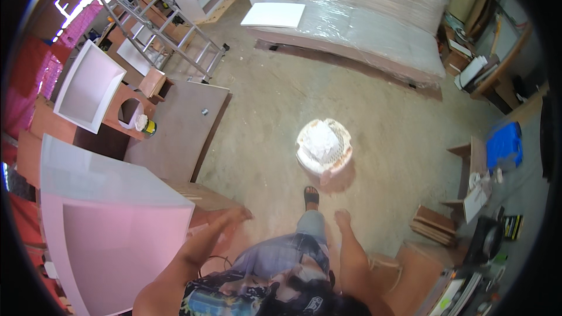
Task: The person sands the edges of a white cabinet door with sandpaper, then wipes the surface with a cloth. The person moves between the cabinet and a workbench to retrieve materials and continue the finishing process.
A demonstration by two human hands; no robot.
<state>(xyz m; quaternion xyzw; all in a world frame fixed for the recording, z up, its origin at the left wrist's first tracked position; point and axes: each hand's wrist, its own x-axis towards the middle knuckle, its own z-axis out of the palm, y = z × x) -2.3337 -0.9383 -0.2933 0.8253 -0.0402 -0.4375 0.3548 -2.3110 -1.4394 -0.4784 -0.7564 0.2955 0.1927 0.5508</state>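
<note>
While beside white cabinet (111, 222), left hand (234, 217) empty.

left hand (234, 217): reaching forward, seemingly open, empty; right hand (342, 218): hanging loosely curled, empty

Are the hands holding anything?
No. The left hand is open and reaches toward the white cabinet without gripping it. The right hand hangs loose over the floor, holding nothing.
</note>
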